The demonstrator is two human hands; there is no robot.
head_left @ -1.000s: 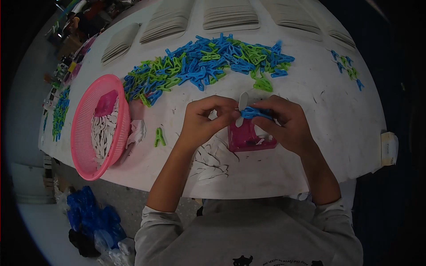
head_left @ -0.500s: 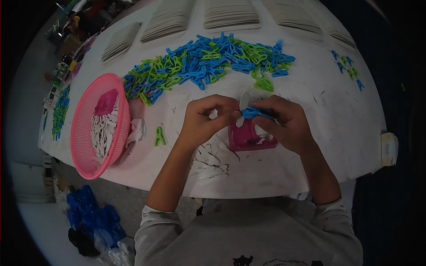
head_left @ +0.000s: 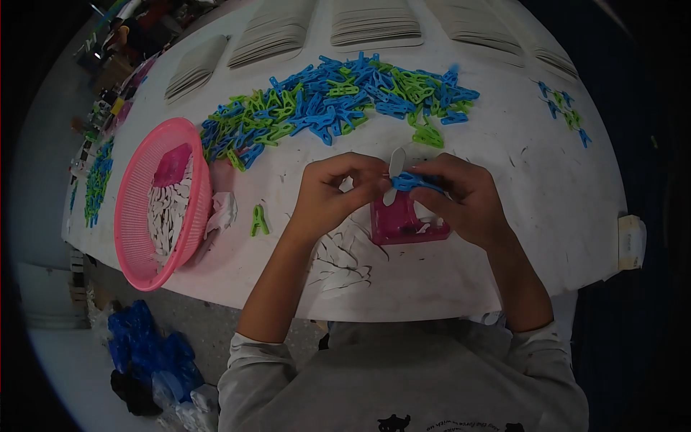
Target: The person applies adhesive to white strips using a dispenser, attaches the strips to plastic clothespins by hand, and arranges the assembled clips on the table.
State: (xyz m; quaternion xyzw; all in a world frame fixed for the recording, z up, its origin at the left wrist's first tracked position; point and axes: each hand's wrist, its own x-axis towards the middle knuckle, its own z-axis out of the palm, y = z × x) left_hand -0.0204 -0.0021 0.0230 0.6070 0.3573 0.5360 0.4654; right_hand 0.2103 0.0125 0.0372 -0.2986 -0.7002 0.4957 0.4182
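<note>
Watching from afar through the head camera, I see the grey shirt [head_left: 403,367] nearest, then the pale table [head_left: 554,209] with a litter of thin white scraps [head_left: 344,268] between the forearms. Past them the two hands meet above a pink tray [head_left: 389,232]. The right hand [head_left: 466,198] is clamped on a blue clip [head_left: 409,182], thumb below and finger above; the left hand [head_left: 335,194] has thumb and finger pinched at a white piece [head_left: 397,163] by the clip's tip — its fingertips are partly hidden, so I cannot tell how much of the clip they also touch. The white piece stands nearly upright, showing above and below the pinch. To do this well, I would keep the piece steady in the left pinch, line it up squarely with the clip, press evenly from the right and keep skin out of the clip's bite. A lone green clip [head_left: 259,221] lies near the left forearm, beside the pink basket [head_left: 124,216], which holds white strips. Farther out spreads the heap of blue and green clips [head_left: 313,108], and beyond it stacks of pale card [head_left: 374,20]. Against the frame from a second ago little differs: both grips match, the basket sits slightly higher in view, and the white piece a touch farther right — much of that may be the camera's own drift.
</note>
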